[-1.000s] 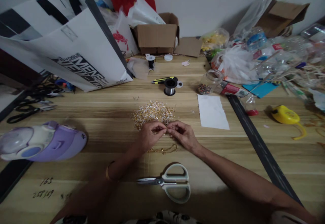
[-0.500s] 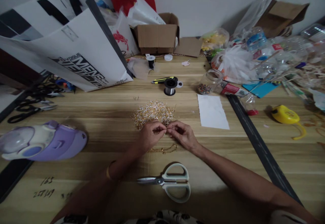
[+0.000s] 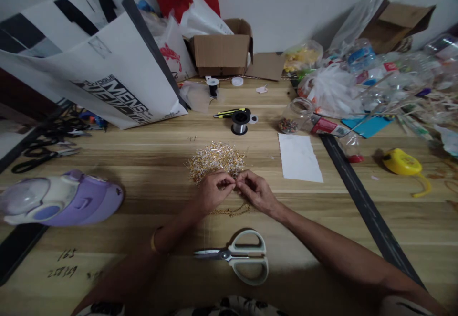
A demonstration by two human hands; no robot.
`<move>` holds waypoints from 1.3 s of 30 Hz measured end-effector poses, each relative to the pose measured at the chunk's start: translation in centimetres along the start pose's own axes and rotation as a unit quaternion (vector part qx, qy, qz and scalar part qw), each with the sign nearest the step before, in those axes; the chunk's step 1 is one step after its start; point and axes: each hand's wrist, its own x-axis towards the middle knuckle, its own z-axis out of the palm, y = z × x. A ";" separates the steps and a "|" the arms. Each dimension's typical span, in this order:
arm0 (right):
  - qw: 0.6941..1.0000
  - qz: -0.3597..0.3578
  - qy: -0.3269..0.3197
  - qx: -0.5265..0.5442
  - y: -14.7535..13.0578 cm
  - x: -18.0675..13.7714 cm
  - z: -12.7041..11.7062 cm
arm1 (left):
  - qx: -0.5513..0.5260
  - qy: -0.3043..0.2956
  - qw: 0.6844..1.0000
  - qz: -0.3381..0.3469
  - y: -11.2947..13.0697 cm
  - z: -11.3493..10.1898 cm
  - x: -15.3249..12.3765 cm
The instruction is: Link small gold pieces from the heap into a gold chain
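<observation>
My left hand [image 3: 213,191] and my right hand [image 3: 258,192] meet fingertip to fingertip over the wooden table. Both are pinched; whatever lies between the fingertips is too small to make out. Right behind them spreads a heap of small gold and silver beaded pieces [image 3: 214,156], its near edge partly covered by my fingers. A gold chain [image 3: 231,211] lies on the table just below my hands. Thin pale thread [image 3: 209,230] hangs or lies below my left hand. Closer to me, scissors with pale handles [image 3: 246,257] rest with their blades pointing left.
Beyond the heap stand a spool of clear line [image 3: 239,122], a yellow-black cutter [image 3: 227,113] and a jar of beads [image 3: 295,116]. White paper [image 3: 300,157] and a yellow tape measure [image 3: 402,162] lie right. A purple bottle [image 3: 78,199], black scissors [image 3: 43,155] and a large bag [image 3: 121,77] occupy the left.
My hands stay pinched together in nearly the same place, with only a slight shift of the fingers. Everything else on the table looks unmoved.
</observation>
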 end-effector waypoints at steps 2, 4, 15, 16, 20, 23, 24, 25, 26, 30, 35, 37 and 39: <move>1.000 0.001 0.002 0.006 0.0 0.0 0.0 | 0.007 -0.010 1.000 0.000 0.2 -0.1 0.1; 1.000 0.002 0.001 0.012 0.0 0.0 0.0 | 0.014 -0.014 1.000 0.004 0.3 -0.2 0.1; 1.000 -0.003 0.010 0.018 0.1 0.1 0.1 | -0.071 -0.005 0.995 -0.065 -0.3 -0.5 0.0; 1.000 -0.008 0.009 0.017 0.1 0.1 0.1 | -0.083 0.000 0.994 -0.071 -0.4 -0.5 0.1; 1.000 -0.024 0.007 0.006 0.0 0.1 0.1 | -0.123 0.013 0.988 -0.094 -0.5 -0.7 0.2; 0.997 -0.058 0.010 -0.041 -0.4 0.1 -0.2 | -0.134 0.013 0.985 -0.104 -0.2 -1.0 0.3; 0.995 -0.075 0.014 -0.060 -0.6 0.2 -0.3 | -0.137 0.012 0.985 -0.106 -0.1 -1.1 0.3; 0.993 -0.090 0.017 -0.076 -0.9 0.2 -0.4 | -0.140 0.013 0.984 -0.108 0.0 -1.2 0.3; 0.991 -0.101 0.019 -0.085 -1.1 0.2 -0.5 | -0.144 0.013 0.983 -0.110 0.1 -1.2 0.3; 0.991 -0.101 0.029 -0.077 -1.7 0.2 -0.8 | -0.158 0.009 0.980 -0.123 0.5 -1.4 0.4; 0.995 -0.074 0.054 -0.038 -1.4 0.2 -1.0 | -0.174 0.003 0.977 -0.125 0.8 -1.4 0.4; 0.996 -0.064 0.063 -0.024 -1.4 0.2 -1.0 | -0.175 0.000 0.977 -0.119 0.8 -1.4 0.4; 0.995 -0.057 0.079 -0.014 -1.4 0.2 -0.9 | -0.171 -0.002 0.978 -0.116 0.7 -1.4 0.4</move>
